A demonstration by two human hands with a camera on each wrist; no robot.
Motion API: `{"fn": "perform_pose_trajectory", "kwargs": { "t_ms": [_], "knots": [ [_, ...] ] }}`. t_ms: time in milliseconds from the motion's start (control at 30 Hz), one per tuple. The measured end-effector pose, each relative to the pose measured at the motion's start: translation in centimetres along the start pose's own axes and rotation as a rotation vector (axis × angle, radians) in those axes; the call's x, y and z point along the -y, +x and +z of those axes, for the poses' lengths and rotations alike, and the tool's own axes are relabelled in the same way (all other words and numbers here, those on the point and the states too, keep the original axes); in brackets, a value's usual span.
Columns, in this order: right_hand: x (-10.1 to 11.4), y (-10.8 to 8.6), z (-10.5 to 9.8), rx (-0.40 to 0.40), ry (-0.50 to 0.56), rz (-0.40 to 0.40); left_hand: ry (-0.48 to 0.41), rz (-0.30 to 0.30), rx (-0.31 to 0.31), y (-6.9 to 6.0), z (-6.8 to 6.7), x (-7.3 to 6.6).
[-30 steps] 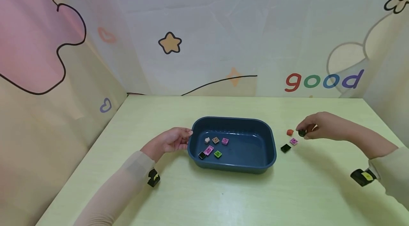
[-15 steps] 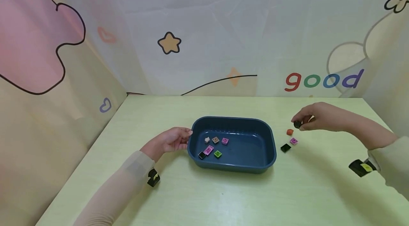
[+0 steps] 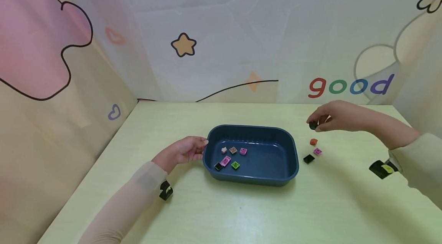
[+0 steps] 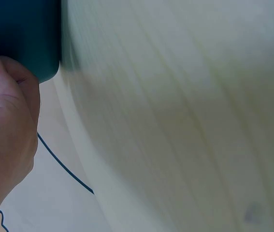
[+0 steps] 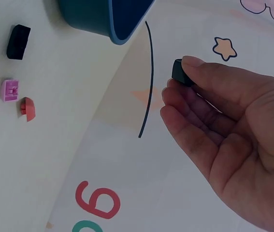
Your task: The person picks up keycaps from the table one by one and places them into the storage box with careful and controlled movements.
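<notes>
A black keycap (image 5: 179,72) is pinched between the thumb and fingers of my right hand (image 3: 340,116), in the air at the right of the head view. Below that hand a red-orange keycap (image 3: 313,142), a pink keycap (image 3: 317,151) and another black keycap (image 3: 309,159) lie on the table. My left hand (image 3: 184,149) grips the left end of a dark blue tub (image 3: 253,181), thumb at the rim. Several keycaps rest in the tub's left half, among them a green one (image 3: 235,165), a long pink one (image 3: 226,160) and a white one (image 3: 224,150).
The pale green table (image 3: 193,213) reaches back to a printed cloth (image 3: 228,37) that hangs behind and at the sides. Each wrist bears a black strap-on camera, such as the right one (image 3: 382,169).
My right hand has lifted the black keycap up and away from the loose keycaps, toward the back and slightly left. The left hand and the tub have stayed put.
</notes>
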State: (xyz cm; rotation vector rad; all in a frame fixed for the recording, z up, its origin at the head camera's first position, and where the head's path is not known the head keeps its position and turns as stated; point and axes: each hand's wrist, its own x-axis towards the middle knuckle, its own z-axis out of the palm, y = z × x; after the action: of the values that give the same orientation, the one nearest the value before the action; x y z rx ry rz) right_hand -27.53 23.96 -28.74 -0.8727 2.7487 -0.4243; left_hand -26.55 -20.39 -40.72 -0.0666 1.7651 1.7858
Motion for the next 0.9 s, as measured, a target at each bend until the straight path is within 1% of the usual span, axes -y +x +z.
{"fn": "perform_pose_trajectory", "kwargs": {
  "t_ms": [167,433,600,900],
  "knots": [
    [0.9,0.9,-0.3,0.011,0.000,-0.031,-0.004,-0.003,0.007,-0.1,0.1,-0.2],
    [2.5,2.0,-0.7,-0.001,0.035,-0.085,-0.005,-0.018,-0.012,0.1,0.1,0.0],
    [3.5,2.9,-0.7,0.019,0.051,-0.108,-0.004,-0.012,-0.006,0.1,0.1,0.0],
    [4.7,4.6,-0.3,0.053,0.036,-0.122,0.003,-0.033,-0.033,0.0,0.2,-0.2]
  ]
}}
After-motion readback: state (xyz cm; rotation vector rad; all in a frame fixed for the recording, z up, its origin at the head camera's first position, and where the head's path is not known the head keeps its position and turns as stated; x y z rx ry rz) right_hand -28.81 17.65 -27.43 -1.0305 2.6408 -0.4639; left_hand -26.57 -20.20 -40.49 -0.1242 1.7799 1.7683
